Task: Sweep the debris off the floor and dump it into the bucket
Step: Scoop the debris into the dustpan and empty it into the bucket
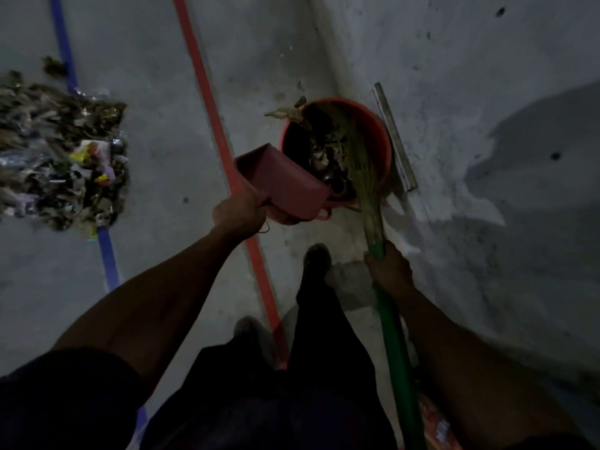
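An orange bucket (380,131) stands on the floor by the wall, holding dry leaves and scraps. My left hand (238,211) grips the handle of a pink dustpan (282,183), which is tipped over the bucket's near left rim. My right hand (388,267) grips the green handle of a broom (394,336). Its straw bristles (355,151) reach into the bucket. A large pile of debris (61,154), leaves and bits of wrapper, lies on the floor at the far left.
A red line (207,92) and a blue line (65,50) run across the grey floor. A metal bar (394,134) lies along the wall base behind the bucket. My feet (316,258) stand just before the bucket. The wall rises at the right.
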A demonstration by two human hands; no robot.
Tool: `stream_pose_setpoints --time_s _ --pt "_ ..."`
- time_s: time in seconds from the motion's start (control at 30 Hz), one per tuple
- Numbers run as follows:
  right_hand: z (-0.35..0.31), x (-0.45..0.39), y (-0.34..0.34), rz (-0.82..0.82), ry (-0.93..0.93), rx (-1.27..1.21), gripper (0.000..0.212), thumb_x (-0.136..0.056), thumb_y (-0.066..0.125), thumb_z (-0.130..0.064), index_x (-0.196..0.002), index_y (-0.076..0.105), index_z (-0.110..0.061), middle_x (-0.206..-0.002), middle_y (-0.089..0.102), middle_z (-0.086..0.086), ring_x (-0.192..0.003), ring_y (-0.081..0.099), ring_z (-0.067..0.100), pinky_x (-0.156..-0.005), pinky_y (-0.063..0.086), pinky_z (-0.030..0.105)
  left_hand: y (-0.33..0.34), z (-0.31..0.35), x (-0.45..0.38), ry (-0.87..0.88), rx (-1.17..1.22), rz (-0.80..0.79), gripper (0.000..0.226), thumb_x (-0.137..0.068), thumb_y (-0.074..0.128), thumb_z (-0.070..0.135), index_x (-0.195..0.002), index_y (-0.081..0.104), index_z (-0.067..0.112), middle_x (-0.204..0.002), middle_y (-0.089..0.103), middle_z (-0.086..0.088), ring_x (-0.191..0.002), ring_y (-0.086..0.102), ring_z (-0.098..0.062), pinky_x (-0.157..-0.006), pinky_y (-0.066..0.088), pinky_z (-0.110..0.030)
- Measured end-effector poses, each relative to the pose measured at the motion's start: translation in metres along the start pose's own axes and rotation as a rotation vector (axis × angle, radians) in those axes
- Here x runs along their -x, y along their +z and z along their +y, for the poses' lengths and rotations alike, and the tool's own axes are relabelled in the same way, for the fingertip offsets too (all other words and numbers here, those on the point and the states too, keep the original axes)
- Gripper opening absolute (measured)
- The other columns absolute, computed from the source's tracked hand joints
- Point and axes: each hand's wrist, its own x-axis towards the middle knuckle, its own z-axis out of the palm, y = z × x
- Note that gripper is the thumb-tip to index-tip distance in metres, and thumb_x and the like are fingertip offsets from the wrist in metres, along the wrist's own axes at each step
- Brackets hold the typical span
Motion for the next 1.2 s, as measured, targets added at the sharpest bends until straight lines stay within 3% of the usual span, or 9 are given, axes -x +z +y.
stream_pose_setpoints --time_s 0.07,0.2,0.37,0.43,0.57,0.7,0.9,1.07,1.2 --pt "0.001 0.031 0.011 -0.004 -0.006 -0.105 0.044 -0.095 0.058 -0.037 -0.131 0.050 -0.015 -0.106 0.062 0.007 -0.082 0.061 0.023 -0.077 0.058 0.040 -0.003 -0.019 0.023 -0.011 0.011 0.003 0.047 -0.091 0.046 0.053 -0.120 0.054 0.017 -0.119 0.062 -0.014 -0.105 0.061 -0.037 -0.080 0.044 -0.039" --pt "0.002 0.078 0.026 0.001 -0.030 -0.245 0.031 -0.095 0.059 -0.030 -0.121 0.055 -0.013 -0.093 0.061 0.007 -0.085 0.063 0.030 -0.079 0.058 0.048 -0.012 -0.047 0.055 -0.012 0.030 0.042 0.044 -0.090 0.047 0.050 -0.118 0.057 0.017 -0.116 0.064 -0.014 -0.103 0.061 -0.037 -0.080 0.045 -0.039" --pt "-0.010 0.091 0.032 -0.008 -0.123 -0.229 0.026 -0.094 0.060 -0.024 -0.113 0.055 -0.007 -0.089 0.057 0.011 -0.079 0.059 0.028 -0.073 0.055 0.046 -0.019 -0.064 0.063 -0.072 0.036 0.068 0.048 -0.088 0.051 0.050 -0.119 0.057 0.013 -0.116 0.063 -0.018 -0.103 0.061 -0.039 -0.079 0.045 -0.037" --pt "-0.020 0.082 0.030 -0.013 -0.127 -0.226 0.030 -0.094 0.059 -0.025 -0.120 0.054 -0.011 -0.093 0.059 0.013 -0.078 0.060 0.030 -0.070 0.056 0.043 -0.019 -0.065 0.057 -0.117 0.046 0.063 0.050 -0.087 0.052 0.051 -0.116 0.058 0.011 -0.115 0.063 -0.018 -0.103 0.061 -0.040 -0.077 0.045 -0.037" --pt "-0.045 0.045 0.024 -0.025 -0.138 -0.170 0.039 -0.094 0.058 -0.025 -0.131 0.051 -0.015 -0.105 0.063 0.012 -0.092 0.063 0.033 -0.080 0.055 0.042 -0.019 -0.061 0.035 -0.130 0.042 0.031 0.045 -0.089 0.049 0.048 -0.115 0.057 0.011 -0.111 0.064 -0.017 -0.098 0.063 -0.037 -0.071 0.041 -0.035" --pt "-0.081 -0.011 0.022 -0.067 -0.177 -0.114 0.047 -0.093 0.059 -0.029 -0.137 0.046 -0.018 -0.116 0.062 0.014 -0.100 0.063 0.036 -0.086 0.055 0.049 -0.015 -0.051 0.010 -0.164 0.043 0.045 0.038 -0.090 0.049 0.047 -0.108 0.057 0.014 -0.100 0.065 -0.013 -0.077 0.059 -0.030 -0.066 0.039 -0.032" --pt "-0.115 -0.084 0.020 -0.220 -0.131 0.053 0.047 -0.093 0.058 -0.028 -0.137 0.047 -0.014 -0.124 0.059 0.016 -0.107 0.060 0.036 -0.091 0.053 0.051 -0.015 -0.030 -0.020 -0.273 -0.029 -0.006 0.040 -0.091 0.043 0.056 -0.093 0.053 0.017 -0.101 0.064 -0.010 -0.089 0.063 -0.032 -0.068 0.040 -0.031" --pt "-0.100 -0.096 0.011 -0.230 -0.038 0.110 0.047 -0.094 0.056 -0.029 -0.138 0.046 -0.015 -0.125 0.059 0.012 -0.109 0.059 0.032 -0.094 0.050 0.039 -0.017 -0.021 -0.017 -0.264 -0.010 0.013 0.025 -0.093 0.044 0.045 -0.088 0.050 0.022 -0.091 0.063 -0.007 -0.068 0.050 -0.023 -0.062 0.037 -0.029" --pt "-0.084 -0.095 0.002 -0.241 0.012 0.149 0.045 -0.095 0.056 -0.029 -0.136 0.048 -0.012 -0.124 0.060 0.013 -0.106 0.058 0.029 -0.087 0.046 0.030 -0.017 -0.021 -0.015 -0.305 -0.006 -0.032 0.030 -0.092 0.044 0.050 -0.086 0.046 0.021 -0.092 0.063 -0.007 -0.073 0.056 -0.027 -0.064 0.040 -0.030"
